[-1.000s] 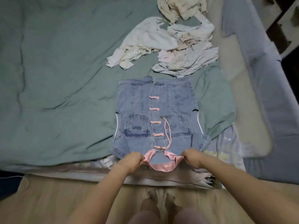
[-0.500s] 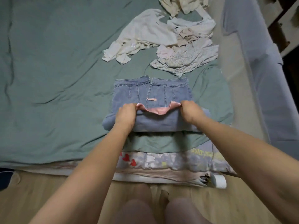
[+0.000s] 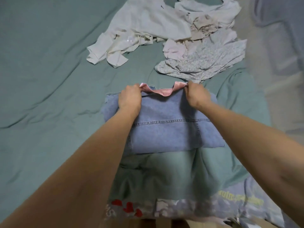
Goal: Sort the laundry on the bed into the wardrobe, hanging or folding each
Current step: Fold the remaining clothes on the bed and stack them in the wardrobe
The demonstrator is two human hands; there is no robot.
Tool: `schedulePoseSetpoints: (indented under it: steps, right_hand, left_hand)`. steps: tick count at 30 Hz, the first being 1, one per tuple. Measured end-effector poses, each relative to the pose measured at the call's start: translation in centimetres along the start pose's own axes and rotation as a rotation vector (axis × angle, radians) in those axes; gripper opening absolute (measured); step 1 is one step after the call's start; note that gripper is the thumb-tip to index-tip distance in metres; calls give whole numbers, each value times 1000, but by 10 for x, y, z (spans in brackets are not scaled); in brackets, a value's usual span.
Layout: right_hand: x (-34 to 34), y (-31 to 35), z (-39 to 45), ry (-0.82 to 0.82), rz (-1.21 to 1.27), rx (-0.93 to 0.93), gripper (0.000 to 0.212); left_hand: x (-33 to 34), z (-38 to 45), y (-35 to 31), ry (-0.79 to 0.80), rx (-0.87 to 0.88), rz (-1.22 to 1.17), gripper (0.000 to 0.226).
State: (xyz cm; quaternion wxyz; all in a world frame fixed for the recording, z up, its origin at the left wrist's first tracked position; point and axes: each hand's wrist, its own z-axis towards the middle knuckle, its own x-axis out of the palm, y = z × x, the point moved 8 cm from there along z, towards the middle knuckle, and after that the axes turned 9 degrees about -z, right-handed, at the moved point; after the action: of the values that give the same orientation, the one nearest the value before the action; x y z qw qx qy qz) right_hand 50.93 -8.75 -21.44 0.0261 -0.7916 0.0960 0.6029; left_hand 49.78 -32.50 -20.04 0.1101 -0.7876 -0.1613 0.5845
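A denim garment (image 3: pixel 166 125) lies folded over on the bed (image 3: pixel 41 79), near the bed's near edge and a little right of its middle, with its blue back panel and a line of stitching facing up. A pink satin collar (image 3: pixel 162 92) runs along the garment's far edge. The left hand (image 3: pixel 130 97) pinches the collar's left end, its grip closed on the pink cloth with the knuckles up. The right hand (image 3: pixel 196 94) pinches the collar's right end in the same way, grip closed on the fabric. Both forearms reach out from the near edge across the folded denim.

Farther up the bed, towards its far edge, lies a loose pile of pale clothes (image 3: pixel 172 30): a cream top spread to the left, crumpled beige pieces in the middle, and a light floral garment (image 3: pixel 205 63) at the right, just beyond the right hand. The green sheet is creased around the denim. At the near edge a printed cover (image 3: pixel 205 206) with red hearts and yellow lettering shows under the sheet.
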Motion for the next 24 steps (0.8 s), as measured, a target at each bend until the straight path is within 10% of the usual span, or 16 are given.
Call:
schedulePoseSetpoints:
  steps: [6, 13, 24]
  right_hand:
    - [33, 8, 47, -40, -121, -92, 39]
    - [22, -44, 40, -21, -183, -143, 39]
    - [34, -86, 38, 353, 136, -300, 25]
  left_hand:
    - [65, 22, 3, 35, 77, 110, 78]
    - [116, -13, -60, 184, 687, 158, 85]
    - [164, 0, -72, 465, 470, 318, 112]
